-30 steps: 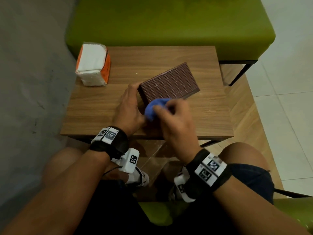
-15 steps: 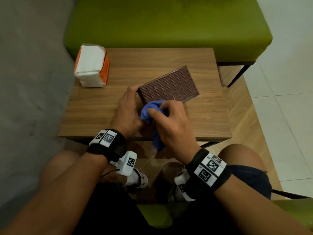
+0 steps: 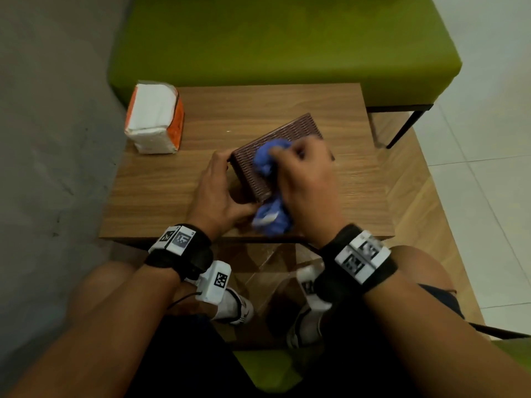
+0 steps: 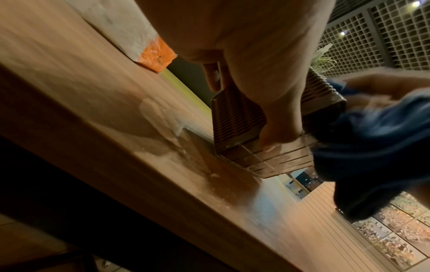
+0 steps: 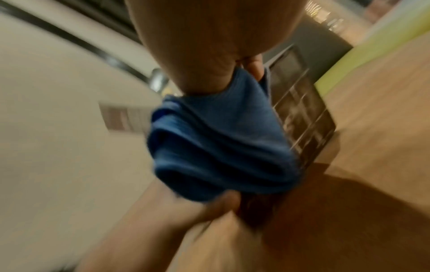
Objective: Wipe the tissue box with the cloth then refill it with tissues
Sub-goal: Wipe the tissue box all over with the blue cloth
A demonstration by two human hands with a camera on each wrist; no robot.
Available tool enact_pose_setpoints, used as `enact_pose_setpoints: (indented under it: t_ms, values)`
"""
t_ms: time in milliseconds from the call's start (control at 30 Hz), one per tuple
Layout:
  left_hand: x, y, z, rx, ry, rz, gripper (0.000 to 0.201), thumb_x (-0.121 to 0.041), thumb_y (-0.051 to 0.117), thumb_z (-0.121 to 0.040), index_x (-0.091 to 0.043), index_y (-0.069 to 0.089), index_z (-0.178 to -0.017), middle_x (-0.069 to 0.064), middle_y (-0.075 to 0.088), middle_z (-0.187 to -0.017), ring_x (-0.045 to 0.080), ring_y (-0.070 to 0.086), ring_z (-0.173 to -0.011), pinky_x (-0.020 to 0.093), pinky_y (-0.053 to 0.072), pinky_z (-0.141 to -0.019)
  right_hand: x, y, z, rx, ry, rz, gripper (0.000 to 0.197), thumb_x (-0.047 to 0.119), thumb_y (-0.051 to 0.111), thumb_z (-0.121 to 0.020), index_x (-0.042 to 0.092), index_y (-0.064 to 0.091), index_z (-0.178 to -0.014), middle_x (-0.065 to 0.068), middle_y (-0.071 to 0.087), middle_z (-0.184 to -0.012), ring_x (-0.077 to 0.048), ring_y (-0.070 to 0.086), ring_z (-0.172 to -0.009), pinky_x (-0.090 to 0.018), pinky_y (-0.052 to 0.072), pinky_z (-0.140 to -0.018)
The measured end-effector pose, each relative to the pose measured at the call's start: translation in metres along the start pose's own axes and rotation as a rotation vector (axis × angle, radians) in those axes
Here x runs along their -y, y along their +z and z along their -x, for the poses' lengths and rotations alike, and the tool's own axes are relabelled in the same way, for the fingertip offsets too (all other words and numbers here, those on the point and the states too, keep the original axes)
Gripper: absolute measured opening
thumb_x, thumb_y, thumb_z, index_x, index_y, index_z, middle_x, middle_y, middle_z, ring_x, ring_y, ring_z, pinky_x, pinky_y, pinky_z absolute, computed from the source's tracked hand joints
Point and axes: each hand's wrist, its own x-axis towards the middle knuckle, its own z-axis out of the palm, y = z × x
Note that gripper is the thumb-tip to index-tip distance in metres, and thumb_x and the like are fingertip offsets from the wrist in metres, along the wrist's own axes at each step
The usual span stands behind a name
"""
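Note:
A dark brown woven tissue box (image 3: 253, 170) (image 4: 235, 117) (image 5: 302, 114) lies flat near the middle of the wooden table (image 3: 161, 193). My left hand (image 3: 218, 193) grips its near left corner, thumb down the front side, fingers along the left side. My right hand (image 3: 304, 179) holds a bunched blue cloth (image 3: 268, 159) (image 5: 216, 147) (image 4: 372, 147) and presses it onto the top of the box; the cloth's loose end hangs over the near edge. A white and orange tissue pack (image 3: 155, 122) (image 4: 153, 53) sits at the table's far left corner.
A green upholstered bench (image 3: 281, 44) stands right behind the table. A grey wall (image 3: 51, 124) runs along the left. My knees and white shoes are under the table's near edge, and tiled floor (image 3: 488, 156) lies to the right.
My right hand has moved the cloth from the box's near corner up onto its top, away from me. The left hand keeps its hold on the box's near left corner.

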Motion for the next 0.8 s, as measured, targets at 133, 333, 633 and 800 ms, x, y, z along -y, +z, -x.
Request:
enact_pose_setpoints:
  t_ms: [133,333,633,800]
  values:
    - [0.000,0.003,-0.001,-0.003,-0.006,-0.010,0.103,-0.029,0.101,-0.063,-0.023,0.042,-0.147,-0.002,0.054,-0.140,0.013,0.052,-0.128,0.039,0.048,-0.107,-0.035,-0.007,-0.032,-0.184,0.268,0.004,0.024,0.013,0.056,-0.097,0.008,0.076,-0.109,-0.017,0.057,-0.098,-0.031,0.055,-0.092,-0.046,0.047,-0.072]
    - [-0.002,0.004,-0.001,-0.017,0.016,0.051,0.087,-0.034,0.095,-0.063,-0.029,0.047,-0.135,-0.004,0.060,-0.130,0.014,0.061,-0.115,0.031,0.049,-0.093,0.024,-0.002,-0.014,0.140,-0.148,0.028,0.016,0.014,0.060,-0.101,0.009,0.072,-0.110,-0.012,0.056,-0.102,-0.026,0.051,-0.094,-0.033,0.041,-0.070]
    - [0.003,0.008,-0.001,-0.014,-0.010,0.035,0.090,-0.023,0.100,-0.063,-0.030,0.046,-0.135,-0.016,0.056,-0.125,-0.007,0.055,-0.110,0.015,0.044,-0.094,0.024,0.004,-0.017,0.057,-0.082,-0.003,0.007,0.004,0.064,-0.094,0.004,0.070,-0.097,-0.015,0.055,-0.095,-0.029,0.050,-0.090,-0.041,0.042,-0.073]
    - [0.006,0.006,0.001,-0.038,0.025,-0.001,0.094,-0.037,0.094,-0.062,-0.021,0.046,-0.141,-0.006,0.054,-0.132,0.002,0.053,-0.117,0.018,0.043,-0.100,-0.011,0.000,-0.035,-0.055,0.057,0.028,0.013,0.008,0.061,-0.094,0.008,0.072,-0.101,-0.013,0.055,-0.097,-0.030,0.053,-0.094,-0.047,0.048,-0.070]
